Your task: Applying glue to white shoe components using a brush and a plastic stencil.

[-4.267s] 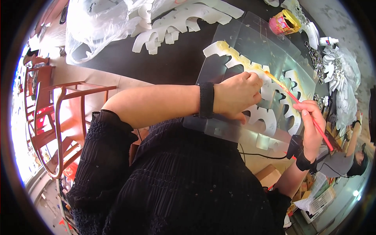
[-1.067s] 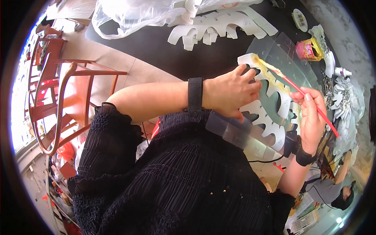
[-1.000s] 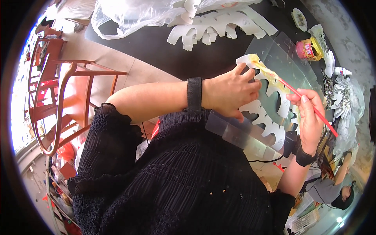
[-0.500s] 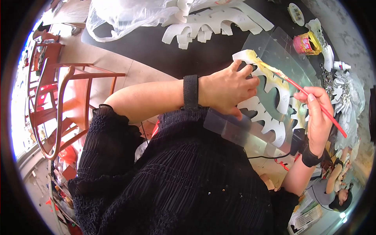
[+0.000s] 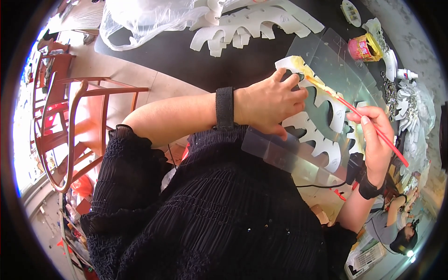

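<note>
My left hand lies over the near left end of a white curved piece with notched edges, its fingers spread and fingertips on or against the piece. A yellowish, paste-like coating covers the piece's upper edge. In my right hand is a thin red-handled brush, pinched between thumb and fingers and slanting toward the upper left. The brush's pale, coated end touches the yellow edge. A second white notched piece lies nearer to me. Both pieces rest on clear plastic sheeting.
White cut-out pieces and a clear plastic bag lie on the dark table. A pink and yellow tub stands beyond the sheeting. Chains and a small white bottle sit far right. Wooden chairs stand left; another person is lower right.
The brush and my right hand have shifted slightly, with the brush's coated end a little lower along the yellow edge. My left hand stays nearly in place.
</note>
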Demonstrator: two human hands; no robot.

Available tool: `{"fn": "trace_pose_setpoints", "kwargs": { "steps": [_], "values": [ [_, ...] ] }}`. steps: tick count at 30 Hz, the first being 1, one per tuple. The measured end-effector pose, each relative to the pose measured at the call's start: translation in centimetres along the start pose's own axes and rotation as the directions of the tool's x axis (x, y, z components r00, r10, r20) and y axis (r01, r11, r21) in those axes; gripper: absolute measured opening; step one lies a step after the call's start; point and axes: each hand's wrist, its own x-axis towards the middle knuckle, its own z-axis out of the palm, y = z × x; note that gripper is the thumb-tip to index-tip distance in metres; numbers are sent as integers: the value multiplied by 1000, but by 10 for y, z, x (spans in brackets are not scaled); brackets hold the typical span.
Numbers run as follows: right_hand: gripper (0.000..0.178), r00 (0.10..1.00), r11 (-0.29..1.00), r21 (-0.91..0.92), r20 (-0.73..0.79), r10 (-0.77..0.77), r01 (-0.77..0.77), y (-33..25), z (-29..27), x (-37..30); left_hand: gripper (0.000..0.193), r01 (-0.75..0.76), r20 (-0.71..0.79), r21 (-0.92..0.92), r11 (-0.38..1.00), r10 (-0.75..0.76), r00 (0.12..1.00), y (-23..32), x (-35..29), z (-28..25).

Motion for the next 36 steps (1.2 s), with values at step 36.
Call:
{"fn": "trace_pose_setpoints", "kwargs": {
  "steps": [36],
  "values": [
    [14,994,995,-72,-83,-70,64,0,-7,-24,66,-10,25,-20,1000,11,1000,-1,4,-4]
  ]
}}
